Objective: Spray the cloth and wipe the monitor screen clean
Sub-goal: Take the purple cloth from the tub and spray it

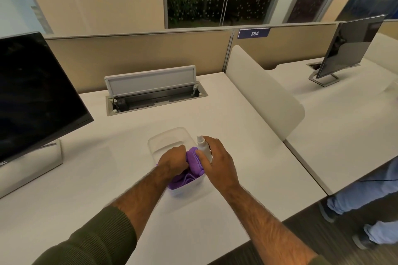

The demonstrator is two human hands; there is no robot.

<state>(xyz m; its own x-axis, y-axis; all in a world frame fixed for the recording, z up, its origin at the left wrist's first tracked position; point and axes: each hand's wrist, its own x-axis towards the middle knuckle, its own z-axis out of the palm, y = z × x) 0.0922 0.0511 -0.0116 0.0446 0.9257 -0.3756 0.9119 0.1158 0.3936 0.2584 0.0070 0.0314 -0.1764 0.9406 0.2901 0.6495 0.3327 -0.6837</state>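
The left hand [172, 160] clutches a soft purple cloth [192, 165] while the right hand [217, 160] wraps a slim white spray bottle [202, 146].

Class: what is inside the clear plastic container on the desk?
A purple microfibre cloth sits inside the clear plastic container; the left hand covers part of it. Anything beneath the cloth is hidden.

A blue sign [254, 33] on the partition [137, 58] reads "384"

Purple cloth [193, 164] bunched in a clear tub. White spray bottle [203, 146] upright beside it. Monitor [36, 92] dark, far left.
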